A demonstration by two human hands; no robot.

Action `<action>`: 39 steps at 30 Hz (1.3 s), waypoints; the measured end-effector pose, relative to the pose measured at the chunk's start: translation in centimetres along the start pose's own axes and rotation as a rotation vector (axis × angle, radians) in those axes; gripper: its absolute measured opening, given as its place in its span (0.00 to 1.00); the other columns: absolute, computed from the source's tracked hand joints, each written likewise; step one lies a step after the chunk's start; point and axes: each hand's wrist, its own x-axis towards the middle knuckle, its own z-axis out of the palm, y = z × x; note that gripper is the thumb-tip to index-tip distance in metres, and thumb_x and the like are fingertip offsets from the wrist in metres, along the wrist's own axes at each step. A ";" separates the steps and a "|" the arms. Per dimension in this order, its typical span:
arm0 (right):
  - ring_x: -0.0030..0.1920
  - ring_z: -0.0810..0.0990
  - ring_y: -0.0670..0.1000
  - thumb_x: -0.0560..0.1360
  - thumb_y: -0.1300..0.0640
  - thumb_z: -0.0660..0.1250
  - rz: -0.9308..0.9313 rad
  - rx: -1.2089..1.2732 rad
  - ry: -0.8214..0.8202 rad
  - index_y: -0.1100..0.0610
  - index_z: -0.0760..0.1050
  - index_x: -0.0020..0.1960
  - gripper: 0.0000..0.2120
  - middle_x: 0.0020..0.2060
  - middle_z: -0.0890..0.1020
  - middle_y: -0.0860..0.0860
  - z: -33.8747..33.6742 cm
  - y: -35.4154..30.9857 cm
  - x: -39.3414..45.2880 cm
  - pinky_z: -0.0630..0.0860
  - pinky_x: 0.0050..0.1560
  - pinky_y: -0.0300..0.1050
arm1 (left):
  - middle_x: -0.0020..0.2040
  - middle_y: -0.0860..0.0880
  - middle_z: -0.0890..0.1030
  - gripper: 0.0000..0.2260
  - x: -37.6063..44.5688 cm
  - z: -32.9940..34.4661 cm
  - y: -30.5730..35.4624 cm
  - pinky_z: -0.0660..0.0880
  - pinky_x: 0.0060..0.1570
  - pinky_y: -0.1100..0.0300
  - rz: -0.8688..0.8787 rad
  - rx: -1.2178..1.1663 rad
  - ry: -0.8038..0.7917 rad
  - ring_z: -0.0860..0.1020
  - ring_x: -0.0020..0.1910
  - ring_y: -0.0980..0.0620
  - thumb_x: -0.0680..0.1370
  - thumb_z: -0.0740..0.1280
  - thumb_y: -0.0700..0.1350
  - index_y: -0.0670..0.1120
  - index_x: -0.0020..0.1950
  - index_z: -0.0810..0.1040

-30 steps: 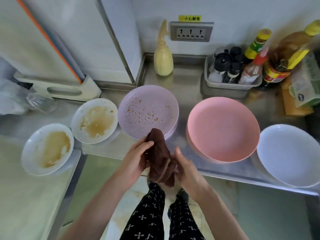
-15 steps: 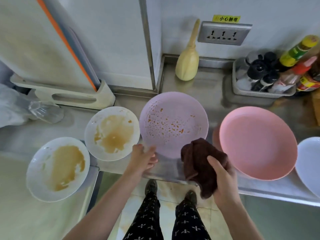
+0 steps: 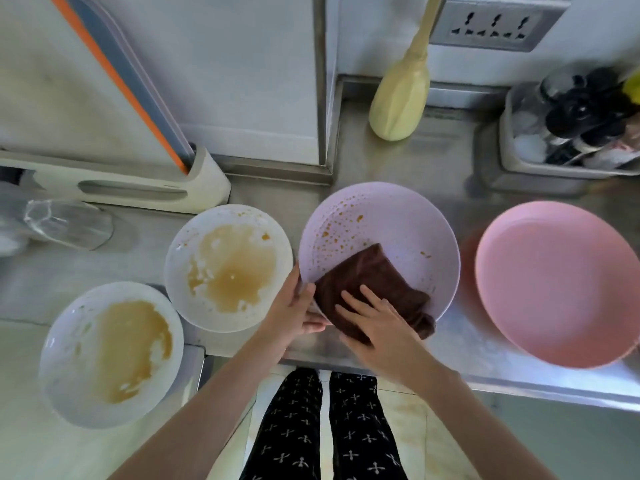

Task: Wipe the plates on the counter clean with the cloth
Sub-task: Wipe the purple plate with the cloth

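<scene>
I log my right hand [image 3: 375,322] flat on the dark brown folded cloth [image 3: 372,284], fingers straight and spread, pressing it into the near half of the round lilac plastic plate [image 3: 408,233] that sits on the steel counter [image 3: 460,337] directly ahead of both hands. My left hand [image 3: 294,306] grips that plate's near-left rim, thumb over the lip, fingers curled beneath. Orange specks remain on the plate's far-left surface, beyond the cloth; the cloth's near edge hangs over the rim toward me. Just left of my left hand: a round white plate smeared with brown sauce [image 3: 228,268], its rim close beside the lilac one. Further left and nearer to me: a second white plate with a brown sauce film [image 3: 110,355]. Right of my right hand, apart from the lilac plate: a large round pink plastic plate [image 3: 561,282], surface looks unsoiled. Well beyond the hands, against the wall: a pale yellow squeeze bottle with a long nozzle [image 3: 401,102]; far right of it, a grey plastic tray of dark-capped jars [image 3: 571,133]. Far left: a clear glass lying on its side [image 3: 69,223]
</scene>
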 end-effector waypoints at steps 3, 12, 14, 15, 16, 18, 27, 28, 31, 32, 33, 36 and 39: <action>0.74 0.44 0.46 0.76 0.36 0.35 -0.098 -0.161 0.014 0.44 0.58 0.74 0.31 0.74 0.54 0.40 -0.3 1.0 -0.3 0.49 0.71 0.49 | 0.47 0.42 0.80 0.20 0.2 -0.1 -0.1 0.82 0.37 0.59 -0.008 0.019 -0.008 0.83 0.31 0.52 0.82 0.54 0.47 0.56 0.74 0.57; 0.75 0.55 0.59 0.78 0.44 0.41 0.049 -0.214 0.166 0.49 0.59 0.75 0.28 0.75 0.60 0.50 -2.2 0.4 8.4 0.54 0.71 0.60 | 0.41 0.47 0.84 0.18 0.1 -0.4 0.2 0.78 0.33 0.64 0.054 0.121 0.007 0.84 0.34 0.52 0.81 0.56 0.50 0.53 0.71 0.64; 0.76 0.47 0.57 0.80 0.45 0.42 0.130 -0.169 0.220 0.47 0.51 0.76 0.25 0.77 0.53 0.47 -2.6 1.0 9.1 0.45 0.72 0.57 | 0.42 0.47 0.84 0.18 0.0 -0.3 0.3 0.79 0.34 0.63 0.042 0.132 0.011 0.84 0.35 0.52 0.81 0.57 0.51 0.55 0.71 0.62; 0.76 0.44 0.55 0.81 0.47 0.43 0.149 -0.141 0.219 0.46 0.50 0.76 0.24 0.77 0.51 0.46 -2.8 1.3 9.2 0.42 0.73 0.56 | 0.43 0.48 0.84 0.19 0.0 -0.4 0.4 0.80 0.35 0.63 0.034 0.133 0.010 0.84 0.36 0.52 0.80 0.57 0.51 0.56 0.72 0.61; 0.76 0.42 0.54 0.82 0.48 0.43 0.137 -0.088 0.207 0.46 0.49 0.76 0.23 0.77 0.50 0.44 -3.0 1.5 9.1 0.40 0.73 0.54 | 0.43 0.48 0.84 0.20 0.0 -0.4 0.5 0.80 0.36 0.62 0.028 0.131 0.005 0.84 0.36 0.52 0.80 0.57 0.51 0.56 0.72 0.60; 0.76 0.43 0.49 0.81 0.49 0.43 0.051 0.104 0.190 0.47 0.54 0.75 0.22 0.75 0.54 0.40 -3.1 1.5 7.9 0.39 0.72 0.51 | 0.45 0.47 0.84 0.21 0.1 -0.5 0.5 0.81 0.38 0.61 0.022 0.127 -0.013 0.85 0.38 0.50 0.80 0.57 0.52 0.58 0.72 0.59; 0.74 0.59 0.57 0.80 0.46 0.45 -0.230 -0.299 0.139 0.50 0.63 0.73 0.24 0.73 0.65 0.48 -0.1 1.3 4.7 0.57 0.70 0.58 | 0.47 0.46 0.81 0.28 -0.1 -0.7 0.2 0.81 0.42 0.56 0.058 0.090 -0.080 0.84 0.39 0.50 0.76 0.65 0.35 0.67 0.62 0.64; 0.72 0.62 0.60 0.79 0.46 0.47 -0.204 -0.322 0.147 0.51 0.65 0.72 0.24 0.72 0.67 0.51 -0.1 1.2 5.4 0.61 0.68 0.61 | 0.46 0.46 0.82 0.29 -0.2 -0.5 0.4 0.81 0.40 0.57 0.060 0.077 -0.057 0.84 0.37 0.50 0.76 0.64 0.34 0.68 0.61 0.64; 0.71 0.64 0.61 0.78 0.46 0.46 -0.078 -0.283 0.165 0.52 0.66 0.72 0.25 0.72 0.67 0.53 -1.3 0.5 7.7 0.64 0.66 0.62 | 0.46 0.43 0.82 0.28 -0.4 0.4 0.7 0.80 0.35 0.62 0.050 0.057 0.011 0.83 0.34 0.52 0.76 0.63 0.32 0.62 0.66 0.63; 0.72 0.61 0.61 0.78 0.46 0.44 -0.039 -0.261 0.183 0.51 0.62 0.73 0.26 0.73 0.64 0.52 -1.8 0.4 8.6 0.61 0.67 0.62 | 0.48 0.41 0.81 0.28 -0.4 0.7 0.7 0.80 0.34 0.62 0.037 0.055 0.037 0.83 0.34 0.51 0.76 0.62 0.32 0.59 0.67 0.63; 0.74 0.56 0.61 0.78 0.45 0.41 0.009 -0.234 0.202 0.49 0.57 0.75 0.27 0.75 0.59 0.51 -2.4 0.4 9.5 0.56 0.70 0.62 | 0.50 0.39 0.80 0.27 -0.5 1.0 0.7 0.80 0.34 0.61 0.024 0.045 0.069 0.83 0.35 0.49 0.76 0.61 0.32 0.57 0.68 0.64; 0.76 0.43 0.59 0.80 0.44 0.41 0.260 -0.101 0.324 0.46 0.46 0.77 0.25 0.77 0.48 0.47 -3.7 1.2 11.4 0.44 0.72 0.59 | 0.54 0.38 0.78 0.26 -1.1 2.4 0.6 0.80 0.33 0.60 -0.001 -0.027 0.155 0.82 0.36 0.48 0.75 0.60 0.31 0.57 0.65 0.66; 0.75 0.39 0.58 0.81 0.45 0.42 0.385 -0.022 0.346 0.45 0.43 0.76 0.24 0.77 0.45 0.47 -4.2 1.8 11.0 0.40 0.72 0.58 | 0.53 0.41 0.79 0.25 -1.9 3.5 0.5 0.81 0.34 0.60 -0.067 -0.077 0.148 0.82 0.35 0.50 0.75 0.61 0.32 0.64 0.56 0.65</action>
